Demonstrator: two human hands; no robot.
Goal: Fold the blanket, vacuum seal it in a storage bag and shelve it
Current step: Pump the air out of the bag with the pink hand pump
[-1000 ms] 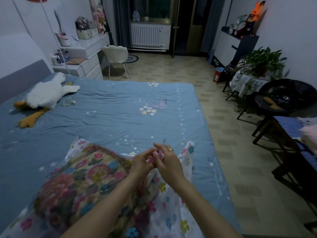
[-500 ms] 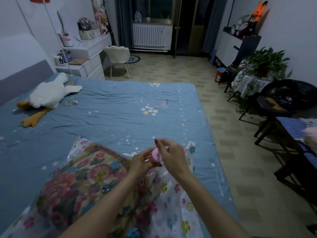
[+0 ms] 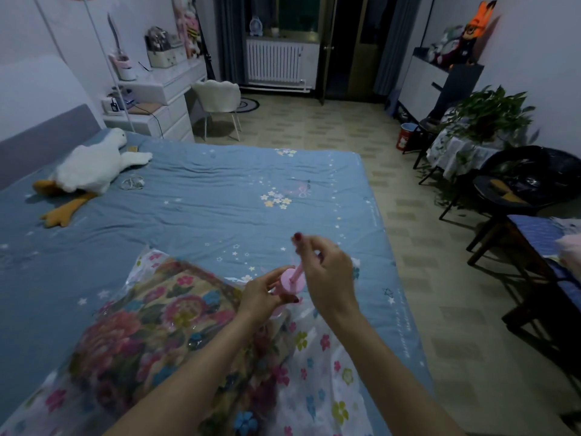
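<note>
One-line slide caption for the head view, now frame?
Left hand steadies the pink valve on the storage bag holding the folded blanket; right hand lifts its cap.

The folded blanket (image 3: 157,335) – dark, with big flowers – lies inside the clear flower-printed storage bag (image 3: 314,366) on the bed. A round pink valve (image 3: 290,283) sits on the bag's top side.
</note>
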